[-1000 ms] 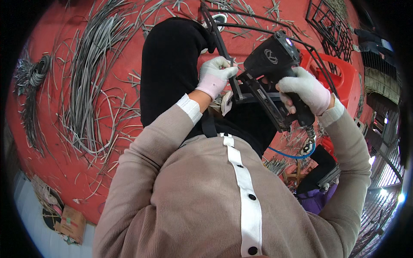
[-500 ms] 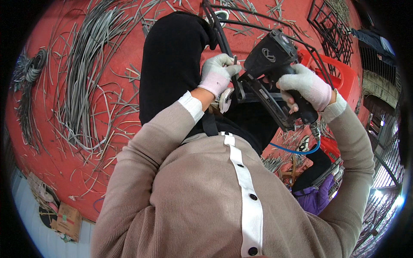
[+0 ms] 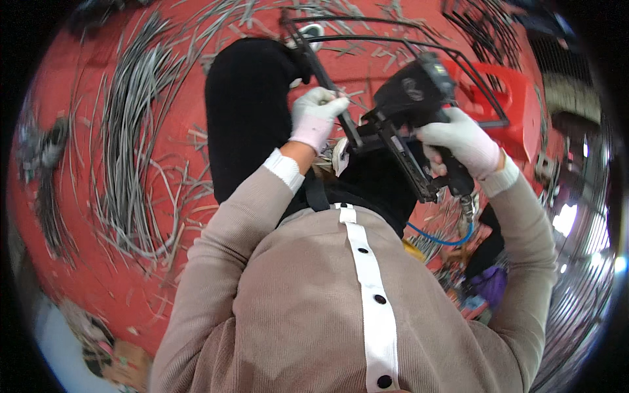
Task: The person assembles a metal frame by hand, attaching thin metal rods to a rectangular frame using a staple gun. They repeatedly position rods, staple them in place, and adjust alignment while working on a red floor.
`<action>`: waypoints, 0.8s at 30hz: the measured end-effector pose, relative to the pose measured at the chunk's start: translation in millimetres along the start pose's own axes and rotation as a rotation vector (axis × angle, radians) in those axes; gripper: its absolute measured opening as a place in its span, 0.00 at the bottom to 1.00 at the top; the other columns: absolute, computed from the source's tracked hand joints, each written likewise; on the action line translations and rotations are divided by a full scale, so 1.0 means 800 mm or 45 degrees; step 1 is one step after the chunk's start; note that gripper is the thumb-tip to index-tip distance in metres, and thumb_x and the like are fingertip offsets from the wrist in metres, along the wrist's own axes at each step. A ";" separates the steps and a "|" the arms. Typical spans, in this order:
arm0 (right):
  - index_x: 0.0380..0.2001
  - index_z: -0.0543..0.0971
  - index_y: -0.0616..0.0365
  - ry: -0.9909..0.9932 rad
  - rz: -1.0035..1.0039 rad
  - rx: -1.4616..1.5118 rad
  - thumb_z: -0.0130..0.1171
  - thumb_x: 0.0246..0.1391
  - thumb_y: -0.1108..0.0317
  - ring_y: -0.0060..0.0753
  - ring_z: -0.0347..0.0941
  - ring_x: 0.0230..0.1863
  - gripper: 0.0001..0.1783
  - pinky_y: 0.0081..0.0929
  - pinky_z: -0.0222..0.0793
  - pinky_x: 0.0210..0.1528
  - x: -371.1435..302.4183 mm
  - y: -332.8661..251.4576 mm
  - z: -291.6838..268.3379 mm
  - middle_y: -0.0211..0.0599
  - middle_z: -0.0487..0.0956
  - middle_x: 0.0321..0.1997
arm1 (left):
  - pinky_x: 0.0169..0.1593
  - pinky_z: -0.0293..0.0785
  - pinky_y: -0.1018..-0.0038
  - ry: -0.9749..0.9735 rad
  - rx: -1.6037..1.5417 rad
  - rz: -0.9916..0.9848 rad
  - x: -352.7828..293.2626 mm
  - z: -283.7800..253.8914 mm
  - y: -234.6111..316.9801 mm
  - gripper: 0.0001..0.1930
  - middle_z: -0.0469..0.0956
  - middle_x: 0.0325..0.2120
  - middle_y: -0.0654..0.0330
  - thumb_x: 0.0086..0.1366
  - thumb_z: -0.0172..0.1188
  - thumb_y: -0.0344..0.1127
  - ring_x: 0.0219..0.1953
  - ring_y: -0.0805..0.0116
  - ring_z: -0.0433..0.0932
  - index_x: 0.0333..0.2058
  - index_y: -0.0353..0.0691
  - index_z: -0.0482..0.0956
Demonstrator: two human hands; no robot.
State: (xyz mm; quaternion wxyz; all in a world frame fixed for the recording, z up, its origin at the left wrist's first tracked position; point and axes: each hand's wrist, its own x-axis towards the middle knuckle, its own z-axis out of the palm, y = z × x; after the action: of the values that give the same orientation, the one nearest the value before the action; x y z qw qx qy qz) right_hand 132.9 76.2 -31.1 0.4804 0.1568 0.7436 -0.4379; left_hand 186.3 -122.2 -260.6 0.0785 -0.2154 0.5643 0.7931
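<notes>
My right hand (image 3: 458, 143), in a pale knit glove, grips the handle of a black pneumatic nail gun (image 3: 413, 92). A blue air hose (image 3: 449, 242) runs from the fitting below that handle. My left hand (image 3: 316, 118), gloved too, is closed in a pinch against the bar of a black metal frame (image 3: 333, 85). Whatever lies between its thumb and finger is too small to make out. The gun's nose is close to the lower end of that bar; whether they touch cannot be told. The frame stands over my lap, extending away to the right.
Long grey strips (image 3: 131, 131) lie in a heap on the red floor to the left, with loose scraps scattered around. A red plastic seat (image 3: 517, 111) is beyond the gun. More black frames (image 3: 488, 33) are at the far right. A person in purple (image 3: 488, 285) is at lower right.
The view has shifted and blurred slightly. The frame and my left hand appear a little further left and lower. Both hands keep their closed grips, and the gun stays by the bar.
</notes>
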 end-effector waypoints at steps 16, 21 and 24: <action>0.47 0.76 0.62 1.435 0.425 0.365 0.66 0.51 0.66 0.24 0.70 0.25 0.21 0.29 0.69 0.29 -0.362 0.617 0.091 0.28 0.75 0.28 | 0.64 0.68 0.63 -0.178 -0.072 0.423 0.023 -0.048 0.029 0.19 0.78 0.51 0.57 0.78 0.50 0.47 0.56 0.62 0.75 0.39 0.37 0.80; 0.56 0.75 0.65 1.372 0.985 0.141 0.63 0.54 0.62 0.49 0.84 0.45 0.28 0.43 0.77 0.51 -0.247 0.756 0.143 0.52 0.86 0.43 | 0.64 0.67 0.63 -0.183 -0.004 0.430 0.028 -0.046 0.012 0.22 0.78 0.51 0.56 0.80 0.48 0.50 0.56 0.62 0.75 0.39 0.36 0.80; 0.67 0.66 0.66 1.524 1.278 0.220 0.63 0.62 0.56 0.63 0.78 0.59 0.37 0.50 0.72 0.61 -0.156 0.775 0.172 0.64 0.81 0.56 | 0.63 0.68 0.63 -0.216 0.131 0.467 0.025 -0.049 0.015 0.23 0.78 0.51 0.56 0.80 0.49 0.51 0.55 0.63 0.75 0.39 0.35 0.80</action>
State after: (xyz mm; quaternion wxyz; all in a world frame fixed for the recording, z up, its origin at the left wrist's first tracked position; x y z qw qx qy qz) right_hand 678.8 341.0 -256.8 0.1245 0.7199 0.6796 -0.0658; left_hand 174.0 -165.4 -269.5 -0.0089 -0.0371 0.6251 0.7796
